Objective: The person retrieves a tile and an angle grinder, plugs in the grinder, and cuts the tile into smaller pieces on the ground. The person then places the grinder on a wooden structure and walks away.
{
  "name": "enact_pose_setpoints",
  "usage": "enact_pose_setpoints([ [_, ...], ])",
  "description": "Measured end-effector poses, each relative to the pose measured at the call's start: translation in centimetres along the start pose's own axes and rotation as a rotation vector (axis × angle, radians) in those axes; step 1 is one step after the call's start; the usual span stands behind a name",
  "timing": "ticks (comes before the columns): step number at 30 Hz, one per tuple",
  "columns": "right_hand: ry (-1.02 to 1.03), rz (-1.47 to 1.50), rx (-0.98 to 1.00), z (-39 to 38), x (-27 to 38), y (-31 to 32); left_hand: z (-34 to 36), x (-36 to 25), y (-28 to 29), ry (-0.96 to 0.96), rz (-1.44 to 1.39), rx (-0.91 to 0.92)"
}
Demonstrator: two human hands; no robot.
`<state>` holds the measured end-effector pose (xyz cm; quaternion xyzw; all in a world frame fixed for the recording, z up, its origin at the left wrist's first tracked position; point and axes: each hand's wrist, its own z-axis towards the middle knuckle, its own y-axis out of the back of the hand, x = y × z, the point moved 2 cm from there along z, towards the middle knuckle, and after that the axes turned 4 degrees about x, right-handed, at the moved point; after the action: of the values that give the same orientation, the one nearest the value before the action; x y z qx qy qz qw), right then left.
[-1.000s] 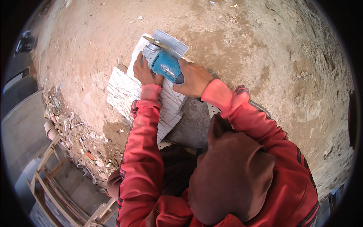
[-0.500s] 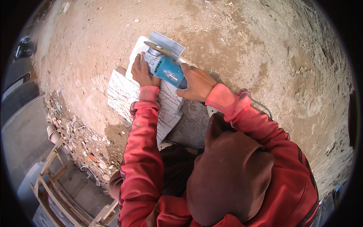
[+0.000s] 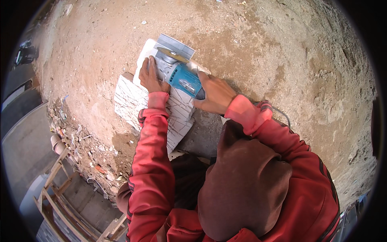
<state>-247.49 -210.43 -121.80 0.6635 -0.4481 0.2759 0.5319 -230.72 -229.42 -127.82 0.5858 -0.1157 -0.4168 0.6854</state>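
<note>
My right hand [image 3: 217, 94] wraps round the rear body of a blue angle grinder [image 3: 187, 78]. Its silver gear head points away from me to the upper left. The grinder's thin tan disc [image 3: 176, 55] lies against or just over a grey tile piece [image 3: 179, 44]; contact is hard to tell. My left hand [image 3: 150, 76] lies beside the gear head, fingers stretched forward on a white slab [image 3: 142, 60]. Below it sits a larger white slab [image 3: 130, 97] scored with dark lines. Part of both slabs is hidden by my hands and the grinder.
A dark cable [image 3: 282, 115] loops beside my right sleeve. At the left lie rubble and scraps [image 3: 94, 151], with a wooden frame [image 3: 50, 181] beyond. Sandy ground [image 3: 258, 44] stretches ahead and to the right.
The grinder and my right hand have shifted slightly right and toward me. Its disc has tilted so more of its face shows. My left hand stays nearly in place.
</note>
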Motion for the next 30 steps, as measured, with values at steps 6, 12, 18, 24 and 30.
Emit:
enact_pose_setpoints([
  [6, -0.036, -0.006, 0.017, -0.8, -0.3, -0.3, -0.2, 0.4, -0.2, -0.013, -0.019, 0.005],
  [12, -0.040, 0.000, 0.015, -1.5, -0.2, -0.4, -0.2, 0.7, 0.1, -0.037, -0.013, 0.020],
  [18, -0.031, -0.007, -0.030, -2.3, -0.6, -0.4, -0.2, 0.1, 0.2, -0.004, -0.015, 0.042],
  [24, -0.025, -0.003, -0.008, -1.2, 0.1, -0.6, -0.1, 1.2, 0.3, -0.026, 0.010, 0.010],
  [30, 0.037, -0.006, -0.040, 2.9, 0.8, -1.0, -0.2, 1.3, -0.4, -0.057, -0.011, -0.057],
])
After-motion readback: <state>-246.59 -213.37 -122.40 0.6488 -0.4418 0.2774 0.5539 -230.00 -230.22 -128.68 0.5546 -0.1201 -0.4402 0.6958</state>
